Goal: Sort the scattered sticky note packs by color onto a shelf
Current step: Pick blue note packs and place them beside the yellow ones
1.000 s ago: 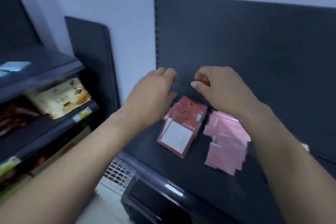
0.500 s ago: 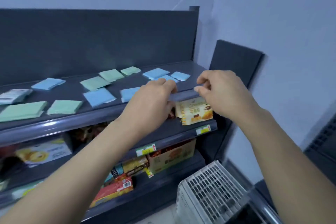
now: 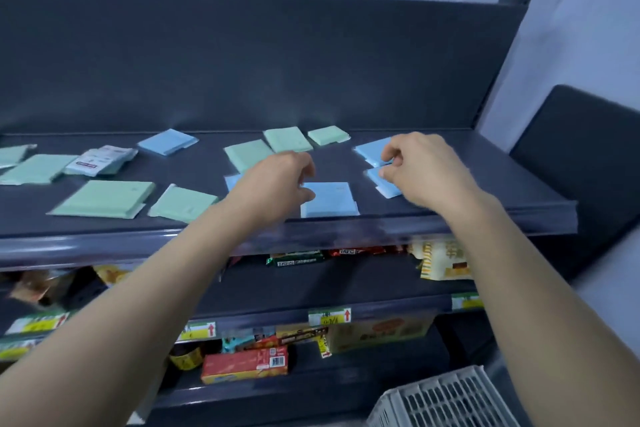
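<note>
Green and blue sticky note packs lie scattered on the dark top shelf (image 3: 346, 232). Several green packs lie at the left and middle, such as a large one (image 3: 104, 199) and one at the back (image 3: 287, 139). My left hand (image 3: 280, 180) hovers with loosely curled fingers at the left edge of a blue pack (image 3: 330, 201) near the shelf front, holding nothing. Loosely curled too, my right hand (image 3: 419, 166) is over two blue packs, one behind it (image 3: 370, 149) and one under its fingertips (image 3: 379, 182). Another blue pack (image 3: 168, 141) lies at the back left.
A pack with a white printed label (image 3: 100, 159) lies at the left among the green ones. Snack boxes and bags (image 3: 244, 364) fill the lower shelves behind price tags. A white slatted basket (image 3: 443, 399) stands at the bottom right. A dark panel (image 3: 581, 149) leans against the right wall.
The view swung from the shelf holding red and pink packs over to the shelf of green and blue packs. Both hands, still holding nothing, have moved forward onto the top shelf over the blue packs.
</note>
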`<state>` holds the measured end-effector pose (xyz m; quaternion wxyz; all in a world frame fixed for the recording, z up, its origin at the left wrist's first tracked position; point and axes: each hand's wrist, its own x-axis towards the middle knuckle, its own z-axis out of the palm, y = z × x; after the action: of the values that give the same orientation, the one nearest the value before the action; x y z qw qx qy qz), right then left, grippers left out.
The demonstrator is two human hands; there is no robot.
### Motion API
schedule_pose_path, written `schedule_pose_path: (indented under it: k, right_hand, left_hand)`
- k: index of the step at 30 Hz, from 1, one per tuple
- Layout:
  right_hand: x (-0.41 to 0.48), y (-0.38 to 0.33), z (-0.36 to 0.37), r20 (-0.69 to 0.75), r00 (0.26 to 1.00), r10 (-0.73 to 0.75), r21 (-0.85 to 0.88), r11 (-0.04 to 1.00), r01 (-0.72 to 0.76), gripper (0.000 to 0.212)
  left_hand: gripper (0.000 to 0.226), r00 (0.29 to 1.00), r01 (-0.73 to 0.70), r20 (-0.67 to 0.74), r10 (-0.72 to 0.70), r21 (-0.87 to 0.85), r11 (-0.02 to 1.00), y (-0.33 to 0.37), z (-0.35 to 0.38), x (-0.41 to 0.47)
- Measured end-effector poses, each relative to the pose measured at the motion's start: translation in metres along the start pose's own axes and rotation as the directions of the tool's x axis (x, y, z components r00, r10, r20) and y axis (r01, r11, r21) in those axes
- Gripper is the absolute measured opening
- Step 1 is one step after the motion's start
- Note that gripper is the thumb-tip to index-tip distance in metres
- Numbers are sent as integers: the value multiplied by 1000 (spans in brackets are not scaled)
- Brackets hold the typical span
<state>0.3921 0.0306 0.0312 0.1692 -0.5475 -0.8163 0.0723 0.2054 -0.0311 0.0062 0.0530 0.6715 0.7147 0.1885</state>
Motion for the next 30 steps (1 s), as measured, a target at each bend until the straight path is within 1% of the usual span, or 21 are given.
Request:
schedule_pose_path:
  k: [3, 6, 8, 9, 12, 14, 16, 18, 20, 22, 24, 26, 27, 29, 30]
  right_hand:
    - [36, 21, 7, 62, 998, 26, -21, 999, -25, 20]
    - [64, 43, 13, 151, 983, 101, -67, 994, -91, 29]
    - [78, 59, 17, 222, 964, 145, -105, 987, -124, 37]
    - [84, 65, 20, 262, 951, 163, -122, 983, -135, 39]
    - [99, 78, 26, 366, 910, 194, -164, 976, -142, 35]
    - [105, 80, 31, 395, 894, 209, -170, 974, -153, 39]
    - [109, 79, 33, 416, 884, 214, -182, 972, -150, 43]
    - [115, 78, 34, 438, 872, 218, -182, 972, -152, 47]
    - [119, 78, 35, 457, 856, 240, -183, 968, -173, 52]
    - [123, 78, 34, 468, 846, 257, -193, 963, -186, 54]
    - [125, 77, 32, 444, 857, 262, -190, 962, -196, 46]
    - [124, 75, 30, 378, 888, 264, -159, 963, -219, 32]
    - [123, 74, 28, 318, 910, 267, -109, 964, -244, 23]
    - [119, 71, 25, 180, 944, 276, 40, 957, -288, 15]
    - [114, 69, 22, 107, 957, 268, 117, 953, -280, 11]
  left_hand:
    - [41, 988, 62, 140, -65, 24, 998, -5, 15, 35]
    - [65, 942, 105, 309, -131, 98, 990, -9, 26, 61]
    - [75, 909, 130, 383, -166, 118, 984, -10, 30, 72]
    - [77, 897, 137, 407, -174, 119, 983, -10, 31, 78]
    - [79, 861, 127, 470, -194, 169, 977, -7, 31, 89]
    - [70, 846, 102, 496, -194, 206, 973, -4, 31, 95]
    - [48, 864, 97, 474, -169, 173, 980, -3, 30, 99]
    - [31, 909, 98, 396, -130, 100, 990, -1, 29, 102]
    - [23, 952, 102, 291, -100, 7, 995, 2, 26, 105]
    - [18, 978, 88, 195, -71, -80, 993, 3, 23, 106]
    - [16, 988, 83, 140, -64, -134, 988, 1, 19, 105]
    - [15, 992, 83, 107, -66, -166, 983, 0, 17, 103]
    - [15, 994, 77, 93, -61, -178, 981, -1, 17, 101]
    - [14, 998, 48, 60, -36, -209, 977, 0, 15, 98]
    - [14, 999, 29, 47, -19, -229, 973, 1, 14, 97]
